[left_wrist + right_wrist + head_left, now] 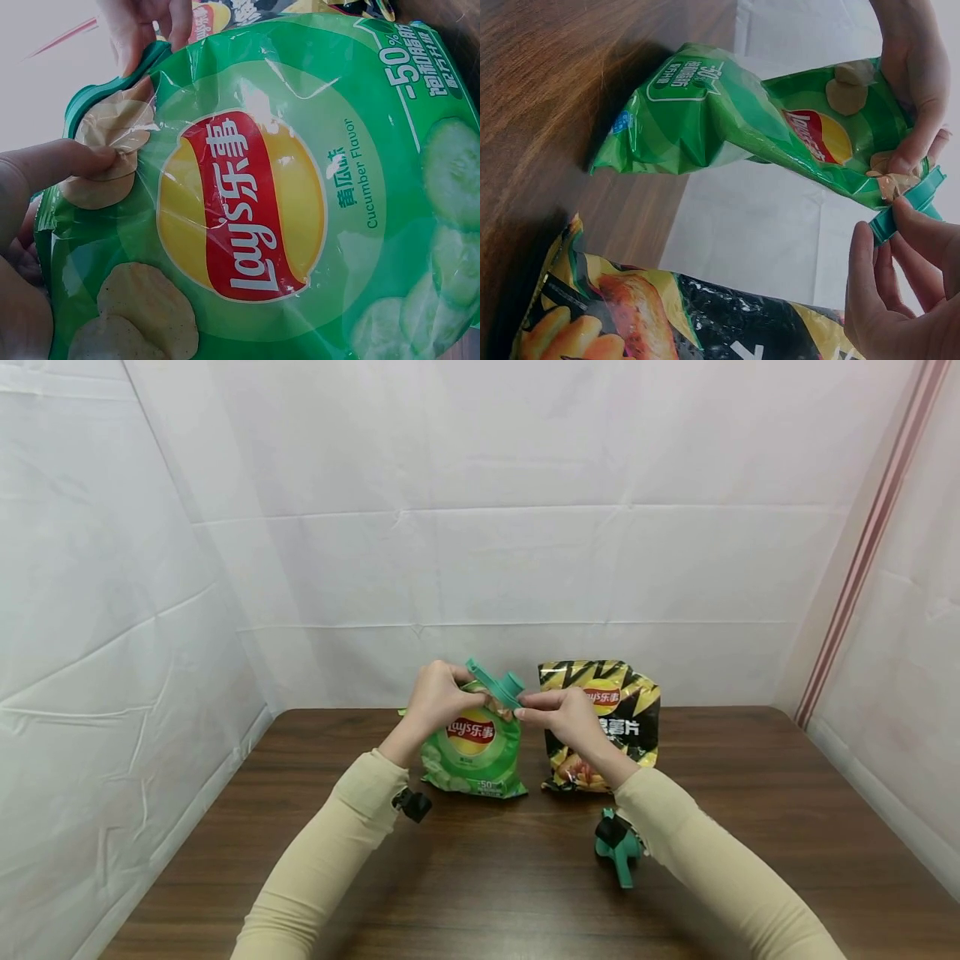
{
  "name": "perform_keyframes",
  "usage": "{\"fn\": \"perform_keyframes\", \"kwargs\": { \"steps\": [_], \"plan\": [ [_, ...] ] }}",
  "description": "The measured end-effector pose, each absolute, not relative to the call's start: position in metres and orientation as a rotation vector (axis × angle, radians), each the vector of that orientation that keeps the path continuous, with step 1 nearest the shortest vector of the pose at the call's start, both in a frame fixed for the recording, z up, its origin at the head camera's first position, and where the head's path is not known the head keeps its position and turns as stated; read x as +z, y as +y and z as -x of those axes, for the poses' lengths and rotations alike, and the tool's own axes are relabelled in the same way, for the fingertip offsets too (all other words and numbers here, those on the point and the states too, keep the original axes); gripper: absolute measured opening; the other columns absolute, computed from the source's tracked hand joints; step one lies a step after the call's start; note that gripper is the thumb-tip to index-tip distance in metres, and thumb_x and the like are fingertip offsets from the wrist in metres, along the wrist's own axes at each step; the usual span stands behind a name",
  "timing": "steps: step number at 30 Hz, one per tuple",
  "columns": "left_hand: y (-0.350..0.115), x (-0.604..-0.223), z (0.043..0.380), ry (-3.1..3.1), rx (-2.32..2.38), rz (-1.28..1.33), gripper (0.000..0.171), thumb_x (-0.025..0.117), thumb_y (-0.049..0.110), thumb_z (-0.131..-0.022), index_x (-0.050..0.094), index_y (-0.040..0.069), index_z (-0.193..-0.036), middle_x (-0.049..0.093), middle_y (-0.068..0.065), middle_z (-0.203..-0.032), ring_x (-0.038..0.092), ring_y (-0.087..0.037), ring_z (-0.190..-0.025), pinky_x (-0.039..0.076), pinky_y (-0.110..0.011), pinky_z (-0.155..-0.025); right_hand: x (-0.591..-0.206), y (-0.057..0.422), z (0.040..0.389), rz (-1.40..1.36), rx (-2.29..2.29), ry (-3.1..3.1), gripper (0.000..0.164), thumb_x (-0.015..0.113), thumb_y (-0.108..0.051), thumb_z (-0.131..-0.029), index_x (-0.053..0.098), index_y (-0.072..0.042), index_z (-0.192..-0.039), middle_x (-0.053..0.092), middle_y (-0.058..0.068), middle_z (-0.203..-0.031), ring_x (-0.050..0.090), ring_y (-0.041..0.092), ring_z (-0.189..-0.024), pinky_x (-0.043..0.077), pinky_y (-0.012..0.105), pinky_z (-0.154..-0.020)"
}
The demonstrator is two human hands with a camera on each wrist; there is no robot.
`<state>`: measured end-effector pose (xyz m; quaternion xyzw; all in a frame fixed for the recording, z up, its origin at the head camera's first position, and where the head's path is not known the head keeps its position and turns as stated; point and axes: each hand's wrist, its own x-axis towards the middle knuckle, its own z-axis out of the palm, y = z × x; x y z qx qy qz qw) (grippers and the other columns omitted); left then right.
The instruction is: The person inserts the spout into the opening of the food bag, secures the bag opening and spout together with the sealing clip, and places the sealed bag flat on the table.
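Note:
A green bag of cucumber-flavor potato chips stands upright at the table's back. My left hand pinches its top edge, thumb on the front in the left wrist view. At that top edge is a teal bag clip with a round cap and one arm slanting up to the left. The fingers and thumb of my right hand pinch one end of the clip, against the bag's corner. Whether the clip is fastened cannot be made out. My left fingers behind the bag are partly hidden.
A black and yellow chip bag stands just right of the green one. A second teal clip lies on the brown wooden table, partly covered by my right wrist's camera. White sheeting hangs behind the table and at its sides.

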<state>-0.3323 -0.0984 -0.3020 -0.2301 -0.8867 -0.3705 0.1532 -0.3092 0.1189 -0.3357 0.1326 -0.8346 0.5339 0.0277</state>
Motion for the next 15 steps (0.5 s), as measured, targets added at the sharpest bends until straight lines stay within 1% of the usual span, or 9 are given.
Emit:
{"fn": "perform_keyframes", "kwargs": {
  "steps": [2,4,7,12,14,15],
  "plan": [
    [-0.0984,-0.3017,0.3321,-2.546,-1.062,0.666,0.024,0.070,0.012,-0.075,0.060,0.010,-0.053,0.046,0.003,-0.045,0.030,-0.007,-0.040,0.028,-0.022,-0.043,-0.3350,0.1197,0.3092,-0.402,1.643,-2.584,0.035,0.074,-0.029,-0.083,0.071,-0.012,-0.113,0.066,0.010,-0.121,0.063,0.026,-0.107,0.052,0.042,-0.088],
    [-0.0981,-0.3014,0.3317,-2.547,-1.050,0.673,0.025,0.070,0.012,-0.075,0.059,0.009,-0.053,0.043,0.004,-0.044,0.028,-0.007,-0.039,0.027,-0.022,-0.043,-0.3346,0.1196,0.3099,-0.385,1.652,-2.594,0.035,0.074,-0.029,-0.082,0.071,-0.012,-0.113,0.065,0.010,-0.121,0.064,0.026,-0.107,0.052,0.043,-0.088],
    [-0.0970,-0.3016,0.3306,-2.546,-1.038,0.675,0.026,0.071,0.012,-0.076,0.060,0.011,-0.053,0.043,0.006,-0.043,0.028,-0.008,-0.039,0.026,-0.021,-0.043,-0.3357,0.1195,0.3118,-0.368,1.664,-2.614,0.036,0.073,-0.028,-0.083,0.070,-0.011,-0.115,0.064,0.011,-0.123,0.061,0.027,-0.111,0.050,0.044,-0.091],
    [-0.0956,-0.3028,0.3299,-2.550,-1.014,0.666,0.031,0.070,0.011,-0.077,0.054,0.011,-0.050,0.039,0.005,-0.043,0.026,-0.008,-0.040,0.026,-0.021,-0.044,-0.3357,0.1166,0.3118,-0.327,1.678,-2.635,0.037,0.072,-0.025,-0.085,0.068,-0.010,-0.119,0.064,0.012,-0.124,0.057,0.029,-0.116,0.048,0.045,-0.095],
    [-0.0955,-0.3033,0.3300,-2.552,-1.010,0.659,0.031,0.070,0.011,-0.077,0.054,0.011,-0.050,0.040,0.004,-0.044,0.027,-0.008,-0.040,0.027,-0.021,-0.044,-0.3353,0.1149,0.3105,-0.315,1.680,-2.634,0.037,0.071,-0.023,-0.085,0.067,-0.009,-0.119,0.064,0.013,-0.124,0.057,0.029,-0.116,0.048,0.045,-0.094],
    [-0.0955,-0.3034,0.3301,-2.554,-1.010,0.654,0.029,0.070,0.012,-0.077,0.057,0.011,-0.051,0.043,0.004,-0.044,0.029,-0.008,-0.039,0.028,-0.020,-0.043,-0.3349,0.1140,0.3098,-0.308,1.682,-2.631,0.036,0.071,-0.023,-0.085,0.067,-0.009,-0.119,0.064,0.013,-0.124,0.058,0.029,-0.116,0.049,0.045,-0.094]
  ]
}}
